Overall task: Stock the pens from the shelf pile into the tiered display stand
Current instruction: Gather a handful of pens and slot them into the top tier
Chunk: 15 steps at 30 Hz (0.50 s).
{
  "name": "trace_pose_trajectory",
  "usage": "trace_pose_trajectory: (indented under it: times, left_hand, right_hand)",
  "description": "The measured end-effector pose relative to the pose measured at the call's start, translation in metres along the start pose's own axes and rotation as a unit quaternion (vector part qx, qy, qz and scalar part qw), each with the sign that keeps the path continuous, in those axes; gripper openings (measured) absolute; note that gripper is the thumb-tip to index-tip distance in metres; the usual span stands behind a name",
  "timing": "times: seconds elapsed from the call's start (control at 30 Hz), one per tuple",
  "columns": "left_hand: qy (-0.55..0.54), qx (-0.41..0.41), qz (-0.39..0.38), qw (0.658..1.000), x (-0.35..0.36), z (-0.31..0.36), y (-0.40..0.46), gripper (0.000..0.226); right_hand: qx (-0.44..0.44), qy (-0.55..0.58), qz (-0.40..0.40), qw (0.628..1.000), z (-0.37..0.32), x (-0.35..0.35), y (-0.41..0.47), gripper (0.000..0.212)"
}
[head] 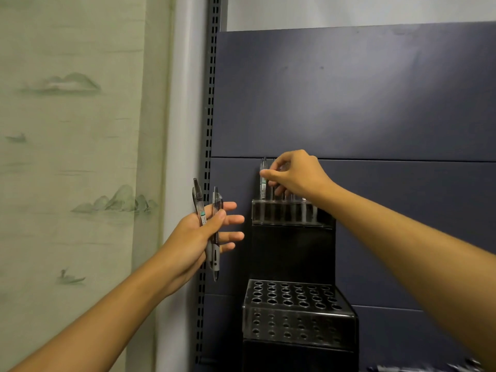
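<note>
**Top tier part-filled, lower tier unstocked**

Forearms fill the near foreground, both mine, reaching up to the shelf back.

Grip, right: my right hand (295,174) has thumb and forefinger pinched together on the upper end of a clear pen (263,181). That pen stands upright, long axis vertical, its lower end in a hole at the left end of the top tier (284,212) of the display stand (295,253). Whether it is fully seated I cannot tell; the tier's front wall hides the tip.

Grip, left: my left hand (206,232) clamps the spare pens (208,224) between thumb and palm, the other fingers spread straight. I count at least two; a third is possible. They run near vertical, clip ends up, grip ends hanging below the hand, just left of the stand and in front of the slotted upright (208,157).

Progress: a few pens already stand in the top tier, mostly behind my right hand, so the count is uncertain. The lower tier (295,304) shows rows of open holes with nothing in them. More loose pens lie blurred at the bottom right corner (442,368); I judge these to be the remaining pile. In my assessment the task is at an early stage: the top row is unfinished and the whole lower block remains.
</note>
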<state>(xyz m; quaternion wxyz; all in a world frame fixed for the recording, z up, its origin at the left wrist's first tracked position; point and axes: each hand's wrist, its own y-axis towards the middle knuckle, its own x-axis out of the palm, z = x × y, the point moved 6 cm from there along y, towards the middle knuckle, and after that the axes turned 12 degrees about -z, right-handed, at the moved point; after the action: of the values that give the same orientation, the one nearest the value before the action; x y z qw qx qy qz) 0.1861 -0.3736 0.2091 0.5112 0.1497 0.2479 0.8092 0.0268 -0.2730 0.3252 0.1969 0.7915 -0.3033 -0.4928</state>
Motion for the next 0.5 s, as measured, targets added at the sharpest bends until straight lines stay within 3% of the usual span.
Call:
trace_pose_trajectory:
  times: [0.27, 0.5]
  left_hand:
    - [-0.014, 0.015, -0.033, 0.999, 0.034, 0.013, 0.011, 0.021]
    - [0.023, 0.026, -0.054, 0.998, 0.069, 0.019, 0.019, 0.023]
  right_hand:
    - [-0.094, -0.022, -0.097, 0.991, -0.035, 0.014, -0.036, 0.027]
    - [-0.084, 0.029, -0.093, 0.992, -0.023, 0.012, -0.053, 0.026]
